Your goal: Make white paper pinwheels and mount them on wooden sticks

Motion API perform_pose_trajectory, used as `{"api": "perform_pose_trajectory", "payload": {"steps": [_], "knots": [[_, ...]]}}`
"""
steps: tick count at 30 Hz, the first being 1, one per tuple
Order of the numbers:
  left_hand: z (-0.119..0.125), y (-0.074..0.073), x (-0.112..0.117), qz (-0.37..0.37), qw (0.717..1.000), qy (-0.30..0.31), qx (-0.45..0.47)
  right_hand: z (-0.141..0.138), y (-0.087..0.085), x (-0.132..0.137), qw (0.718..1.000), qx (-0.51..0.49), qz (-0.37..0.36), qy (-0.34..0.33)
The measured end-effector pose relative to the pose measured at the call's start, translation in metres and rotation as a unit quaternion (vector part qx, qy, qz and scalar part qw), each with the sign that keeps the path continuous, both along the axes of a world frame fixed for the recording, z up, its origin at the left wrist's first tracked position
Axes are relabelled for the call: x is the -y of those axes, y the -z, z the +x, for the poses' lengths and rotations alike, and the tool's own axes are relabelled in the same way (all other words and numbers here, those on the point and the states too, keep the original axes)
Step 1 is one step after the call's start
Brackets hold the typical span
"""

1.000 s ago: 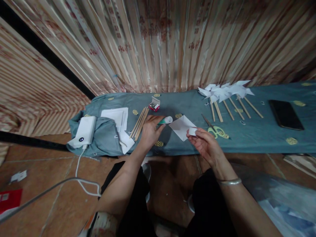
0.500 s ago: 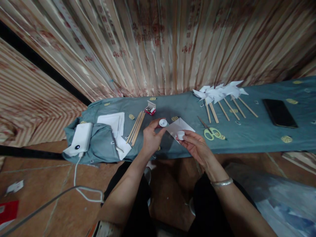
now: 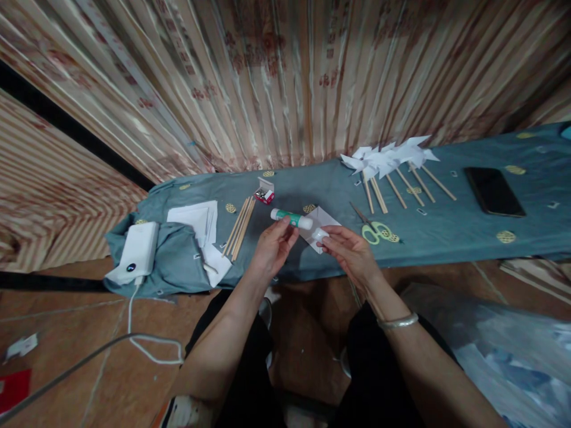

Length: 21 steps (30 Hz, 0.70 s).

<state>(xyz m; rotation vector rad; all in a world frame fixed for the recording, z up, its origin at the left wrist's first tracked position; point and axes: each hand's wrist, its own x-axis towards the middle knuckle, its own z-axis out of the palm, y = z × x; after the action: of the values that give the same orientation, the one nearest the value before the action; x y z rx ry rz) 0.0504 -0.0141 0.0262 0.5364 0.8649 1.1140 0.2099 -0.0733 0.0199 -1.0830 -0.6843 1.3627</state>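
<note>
My left hand (image 3: 273, 248) grips a green and white glue stick (image 3: 291, 219), held sideways above the blue cloth. My right hand (image 3: 349, 252) pinches the glue stick's white cap (image 3: 322, 235) close to the stick's open end. Just behind both hands a folded white paper square (image 3: 322, 222) lies on the blue cloth (image 3: 446, 232).
Yellow-handled scissors (image 3: 375, 229) lie right of the paper. Several white paper pinwheels on wooden sticks (image 3: 392, 169) and a black phone (image 3: 493, 190) sit further right. Loose wooden sticks (image 3: 239, 226), a small red box (image 3: 264, 192), a paper stack (image 3: 196, 217) and a white power bank (image 3: 136, 249) lie left.
My left hand picked the glue stick up off the cloth and raised it. My right hand brought the cap from beside the paper in toward the stick's end.
</note>
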Motion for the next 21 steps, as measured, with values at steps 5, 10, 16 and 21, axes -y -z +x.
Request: {"api": "perform_pose_trajectory", "payload": {"steps": [5,10,16,21], "knots": [[0.007,-0.003,0.005,-0.002,1.0,0.006,-0.014,0.001,0.001,0.0,1.0,0.008,0.02,0.012],[0.01,-0.008,0.008,-0.024,1.0,0.007,0.004,0.003,0.005,-0.001,0.999,0.01,0.025,0.036],[0.013,-0.013,0.011,-0.034,0.999,0.005,0.035,0.007,0.013,-0.003,0.996,0.058,0.056,0.046],[0.013,-0.013,0.011,-0.031,0.999,0.011,0.027,0.008,0.014,-0.003,0.993,0.086,0.065,0.051]]}}
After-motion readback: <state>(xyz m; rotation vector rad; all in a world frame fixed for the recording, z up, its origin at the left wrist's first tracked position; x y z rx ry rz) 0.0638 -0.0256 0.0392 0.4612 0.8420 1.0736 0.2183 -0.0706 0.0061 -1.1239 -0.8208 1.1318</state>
